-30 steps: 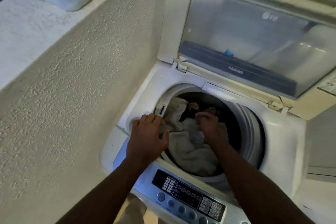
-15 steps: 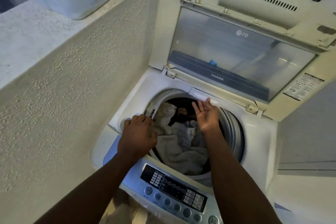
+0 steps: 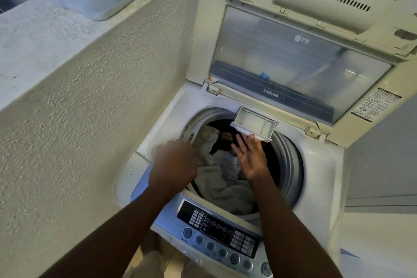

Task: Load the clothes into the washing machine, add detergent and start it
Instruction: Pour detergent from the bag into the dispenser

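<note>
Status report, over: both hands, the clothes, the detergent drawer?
Left hand at the drum's left edge, grip unclear. Right hand open, fingertips under the pulled-out detergent drawer. Clothes in the drum, lid up. Nothing in the way.

left hand point(image 3: 176, 160) fingertips hidden; control panel point(image 3: 216, 225) labels unreadable.

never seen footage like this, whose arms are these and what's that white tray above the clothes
This picture comes from a camera worn on a person's head, looking down at their own arms. Below stands a top-loading washing machine, lid raised, clothes in its drum. The white tray is the detergent drawer, sticking out over the drum; the right hand, palm up, fingers straight, touches its front edge. The left hand rests at the drum's left rim, fingers curled; whether it grips anything is unclear. The control panel is nearest the person.
</note>
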